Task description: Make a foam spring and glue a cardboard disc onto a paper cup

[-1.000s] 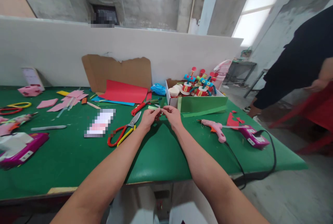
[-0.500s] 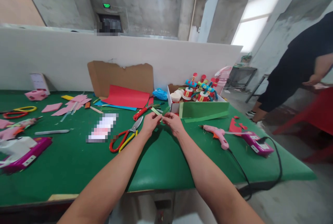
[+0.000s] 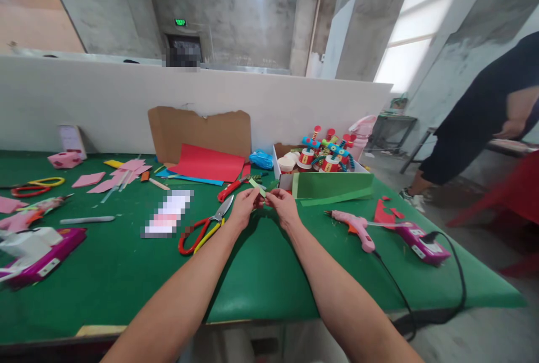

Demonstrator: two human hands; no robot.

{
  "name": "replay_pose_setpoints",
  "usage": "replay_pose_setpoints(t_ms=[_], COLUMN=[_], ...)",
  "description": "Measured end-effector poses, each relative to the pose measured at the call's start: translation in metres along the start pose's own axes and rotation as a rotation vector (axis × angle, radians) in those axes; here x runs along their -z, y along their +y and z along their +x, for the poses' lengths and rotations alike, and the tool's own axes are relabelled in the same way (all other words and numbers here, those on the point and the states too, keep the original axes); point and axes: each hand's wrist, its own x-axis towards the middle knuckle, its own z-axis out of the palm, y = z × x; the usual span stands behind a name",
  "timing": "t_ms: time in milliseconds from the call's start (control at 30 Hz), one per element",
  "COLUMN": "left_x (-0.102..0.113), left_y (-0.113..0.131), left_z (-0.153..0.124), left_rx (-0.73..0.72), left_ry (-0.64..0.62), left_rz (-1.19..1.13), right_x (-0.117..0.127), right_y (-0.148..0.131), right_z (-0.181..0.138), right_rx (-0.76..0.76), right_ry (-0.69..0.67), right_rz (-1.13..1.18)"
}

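Over the middle of the green table [image 3: 261, 284], my left hand [image 3: 247, 205] and my right hand [image 3: 282, 205] meet fingertip to fingertip. Between them they pinch a narrow light-green paper strip [image 3: 256, 187]; a darker green end shows by the right fingers. Just left of my left hand lie scissors [image 3: 206, 228] with red and yellow handles, blades half apart. Behind that hand rests a red-handled tool [image 3: 229, 190] beside dark striped coils. Past my right hand, a sheet of green paper [image 3: 332, 186] leans on a white box [image 3: 278, 166].
Paper-cup figures [image 3: 330, 163] stand in the box. At right lie a pink glue gun [image 3: 353, 225] and a purple power strip [image 3: 423, 245] with a trailing cord. Red paper [image 3: 210, 162], pink paper scraps [image 3: 122, 175] and another power strip [image 3: 50, 256] are leftward. A person [image 3: 484, 104] stands at right.
The camera view has tilted slightly upward, so the table sits a little lower. My hands stay together on the strip, whose light-green end now lies at a slightly different angle.
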Motion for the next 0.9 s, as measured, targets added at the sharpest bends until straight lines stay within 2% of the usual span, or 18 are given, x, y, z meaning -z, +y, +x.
replay_pose_setpoints(t_ms=[133,300,533,700,900], left_x=[-0.002,0.000,0.002,0.002,0.001], left_y=[0.001,0.002,-0.002,-0.008,-0.006], left_z=[-0.002,-0.001,0.000,0.004,0.004], left_rx=[-0.012,-0.032,-0.092,-0.016,0.040], left_ry=[-0.006,0.011,0.007,0.046,0.023], left_rz=[0.011,0.058,0.145,0.028,-0.018], right_x=[-0.001,-0.003,-0.005,-0.004,-0.006], right_y=[-0.001,-0.005,-0.005,-0.003,-0.003], right_z=[-0.001,-0.006,-0.009,-0.008,-0.008], right_rx=[-0.001,-0.094,-0.005,-0.020,0.015], right_ry=[0.012,-0.023,-0.003,-0.011,0.065], right_rz=[0.019,0.037,-0.030,0.013,0.011])
